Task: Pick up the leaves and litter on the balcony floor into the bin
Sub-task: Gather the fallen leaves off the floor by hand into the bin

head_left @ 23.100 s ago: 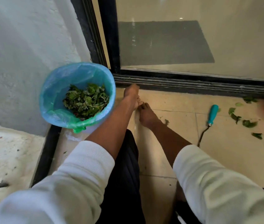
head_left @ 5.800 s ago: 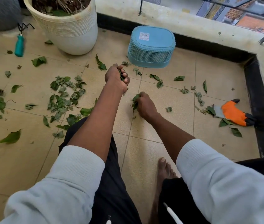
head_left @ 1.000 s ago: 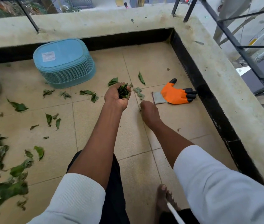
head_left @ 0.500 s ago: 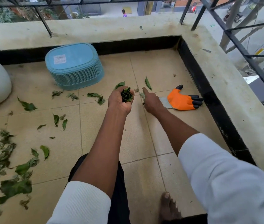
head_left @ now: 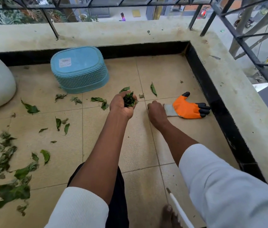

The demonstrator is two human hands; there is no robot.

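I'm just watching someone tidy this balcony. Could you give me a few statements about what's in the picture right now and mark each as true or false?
1. The left hand holds a bunch of green leaves. True.
2. The blue basket stands upright and is full of leaves. False: it lies upside down on the floor tiles, its base facing up.
3. An orange glove lies on the floor near the black skirting by the right hand. True.
4. The right hand is wearing the orange glove. False: both hands are bare; the glove lies flat on the tiles.
5. Loose leaves still lie scattered on the floor to the left. True.
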